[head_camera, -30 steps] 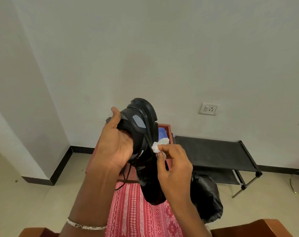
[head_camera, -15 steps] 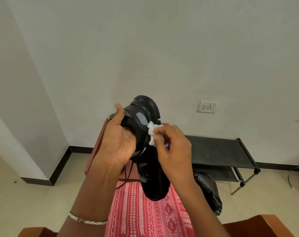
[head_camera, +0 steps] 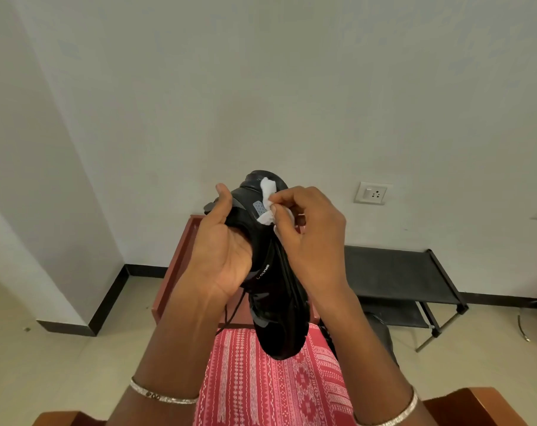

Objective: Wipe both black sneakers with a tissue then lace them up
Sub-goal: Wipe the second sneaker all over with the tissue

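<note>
While the left hand (head_camera: 224, 256) is gripping the black sneaker (head_camera: 273, 302) in mid-air — heel up, toe down above the red cloth (head_camera: 261, 388) — the right hand (head_camera: 310, 241) is pinching a white tissue (head_camera: 267, 192). The tissue is pressing against the heel.

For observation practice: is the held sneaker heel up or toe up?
Heel up: the sneaker has its heel above the left hand, toe down toward the red cloth.

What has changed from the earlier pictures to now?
The right hand, pinching the tissue, has slid it up the side of the sneaker to its upper end. The left hand still grips the sneaker, which stays raised with one end pointing down.
</note>
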`<state>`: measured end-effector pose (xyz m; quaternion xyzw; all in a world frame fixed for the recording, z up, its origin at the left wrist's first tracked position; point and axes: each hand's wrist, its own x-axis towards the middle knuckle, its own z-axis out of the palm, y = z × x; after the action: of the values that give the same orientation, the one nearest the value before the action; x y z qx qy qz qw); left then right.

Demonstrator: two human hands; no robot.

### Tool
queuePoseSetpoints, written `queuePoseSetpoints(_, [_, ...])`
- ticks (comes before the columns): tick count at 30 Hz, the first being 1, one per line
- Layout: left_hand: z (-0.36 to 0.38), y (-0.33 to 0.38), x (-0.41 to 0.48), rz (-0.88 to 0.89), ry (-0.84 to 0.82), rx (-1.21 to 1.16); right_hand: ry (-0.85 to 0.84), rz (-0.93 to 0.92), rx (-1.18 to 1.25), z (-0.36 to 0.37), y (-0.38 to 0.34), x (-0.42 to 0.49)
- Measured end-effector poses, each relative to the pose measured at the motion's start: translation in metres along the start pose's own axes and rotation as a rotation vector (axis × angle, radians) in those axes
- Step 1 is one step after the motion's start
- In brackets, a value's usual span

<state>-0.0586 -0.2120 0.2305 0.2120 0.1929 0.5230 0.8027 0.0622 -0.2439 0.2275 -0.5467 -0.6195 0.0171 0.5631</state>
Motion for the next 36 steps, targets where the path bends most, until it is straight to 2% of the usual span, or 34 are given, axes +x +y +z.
queuePoseSetpoints(4, [-0.001, 0.005, 0.0, 0.012, 0.022, -0.009, -0.062, -0.063, -0.049, -0.001, 0.013, -0.018])
queuePoseSetpoints(10, [-0.005, 0.016, 0.003, 0.041, 0.068, 0.015, -0.223, 0.161, -0.079, -0.01, 0.033, -0.055])
queuePoseSetpoints(14, [-0.001, 0.007, 0.001, -0.004, 0.042, 0.01, -0.123, 0.129, -0.073, -0.01, 0.021, -0.031])
queuePoseSetpoints(17, [0.002, 0.0, -0.002, -0.03, -0.005, 0.029, -0.004, 0.027, -0.049, -0.006, 0.006, -0.01])
queuePoseSetpoints(22, [-0.001, -0.004, 0.0, -0.071, -0.017, -0.038, -0.011, -0.121, -0.106, 0.007, 0.007, -0.009])
queuePoseSetpoints(29, [-0.005, 0.012, 0.006, -0.011, 0.063, -0.032, 0.025, -0.037, -0.092, 0.003, 0.037, -0.069])
queuePoseSetpoints(32, [-0.005, 0.011, 0.007, -0.012, 0.072, -0.042, 0.0, -0.017, -0.11, 0.001, 0.04, -0.065])
queuePoseSetpoints(36, [0.001, 0.008, 0.005, -0.015, 0.06, -0.055, 0.05, -0.045, -0.112, 0.0, 0.027, -0.043])
